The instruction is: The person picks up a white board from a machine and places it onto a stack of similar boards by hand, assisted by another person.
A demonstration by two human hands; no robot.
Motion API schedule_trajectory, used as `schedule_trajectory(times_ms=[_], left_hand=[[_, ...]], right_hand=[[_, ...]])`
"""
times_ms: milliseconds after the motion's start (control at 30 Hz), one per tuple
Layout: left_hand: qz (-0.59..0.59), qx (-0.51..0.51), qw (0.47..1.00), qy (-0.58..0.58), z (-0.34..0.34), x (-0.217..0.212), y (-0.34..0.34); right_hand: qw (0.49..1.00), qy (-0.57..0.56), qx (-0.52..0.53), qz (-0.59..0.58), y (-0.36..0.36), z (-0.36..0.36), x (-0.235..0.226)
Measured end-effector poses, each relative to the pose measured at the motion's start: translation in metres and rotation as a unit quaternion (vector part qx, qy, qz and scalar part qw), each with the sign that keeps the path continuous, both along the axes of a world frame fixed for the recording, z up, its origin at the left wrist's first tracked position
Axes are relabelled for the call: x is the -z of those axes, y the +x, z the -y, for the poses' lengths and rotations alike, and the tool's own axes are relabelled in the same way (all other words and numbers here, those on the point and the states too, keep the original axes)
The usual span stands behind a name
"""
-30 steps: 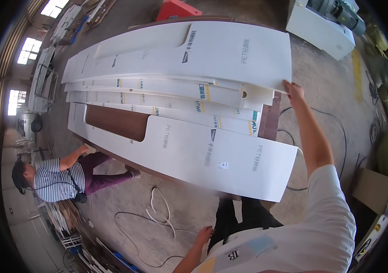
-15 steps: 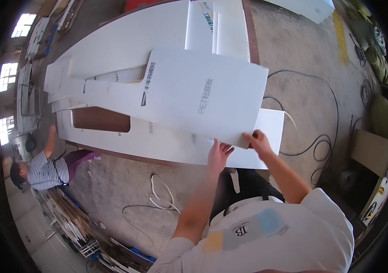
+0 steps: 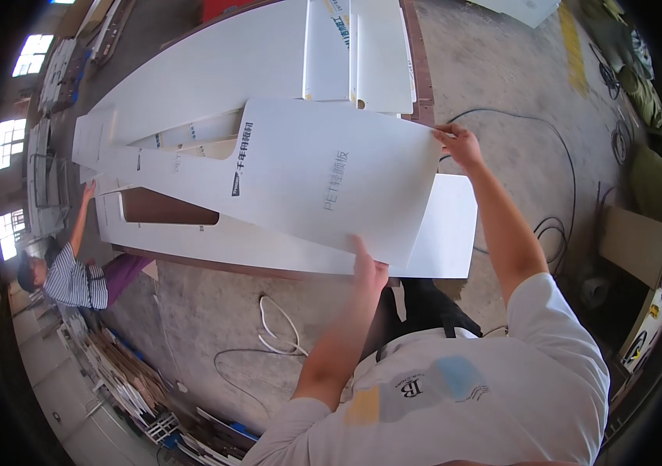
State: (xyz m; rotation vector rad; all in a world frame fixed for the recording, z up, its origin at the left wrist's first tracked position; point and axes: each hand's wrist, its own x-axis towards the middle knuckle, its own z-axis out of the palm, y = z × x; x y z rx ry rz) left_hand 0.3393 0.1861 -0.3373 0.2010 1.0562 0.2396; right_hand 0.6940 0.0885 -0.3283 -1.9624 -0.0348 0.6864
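A large white panel (image 3: 300, 175) with a cut-out notch and dark print reaches across the stack in front of me. My right hand (image 3: 459, 146) pinches its far right corner, the arm stretched out. At the near edge my left hand (image 3: 370, 266) grips the same panel, thumb on top and fingers below. Beneath it lies another white panel (image 3: 449, 221), its right end jutting out toward me, with a rectangular opening near its left part. At the far left end a co-worker's hand (image 3: 88, 191) touches the panels.
More white boards (image 3: 381, 58) lie at the back on the brown-edged table (image 3: 422, 70). The co-worker (image 3: 74, 276) in a striped shirt stands at the left. Black cables (image 3: 552, 128) and a white hose (image 3: 273, 334) lie on the floor; a cardboard box (image 3: 642, 248) is at the right.
My right hand has moved from the near corner to the far corner of the notched panel. My left hand has closed on its near edge. The co-worker's hand has reached the left end.
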Motion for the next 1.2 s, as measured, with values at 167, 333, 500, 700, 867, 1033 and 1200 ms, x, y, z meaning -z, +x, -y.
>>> schedule_trajectory(times_ms=[167, 333, 500, 700, 867, 1033, 1200], left_hand=[[-0.021, -0.019, 1.000, 0.010, 0.005, 0.000, 0.001], [-0.019, -0.034, 0.998, 0.039, 0.001, -0.010, -0.010], [-0.035, 0.073, 0.976, 0.201, 0.022, -0.003, -0.019], [-0.011, -0.036, 0.999, -0.024, 0.018, 0.025, -0.044], [-0.006, 0.037, 0.998, -0.054, 0.038, -0.003, -0.052], [0.048, 0.014, 0.999, 0.002, 0.016, 0.059, -0.115], [-0.033, -0.050, 0.998, 0.030, -0.087, -0.078, -0.155]], right_hand=[[0.994, -0.082, -0.045, 0.055, 0.012, 0.002, 0.007], [0.909, 0.056, 0.395, -0.120, 0.013, 0.017, 0.051], [0.929, 0.145, 0.169, -0.296, -0.090, 0.047, 0.054], [0.847, 0.210, 0.299, -0.385, -0.169, -0.031, 0.004], [0.880, 0.163, 0.311, -0.319, -0.162, 0.004, 0.025], [0.898, 0.169, 0.281, -0.293, -0.196, 0.003, -0.008], [0.920, 0.130, 0.320, -0.185, -0.237, 0.067, 0.007]])
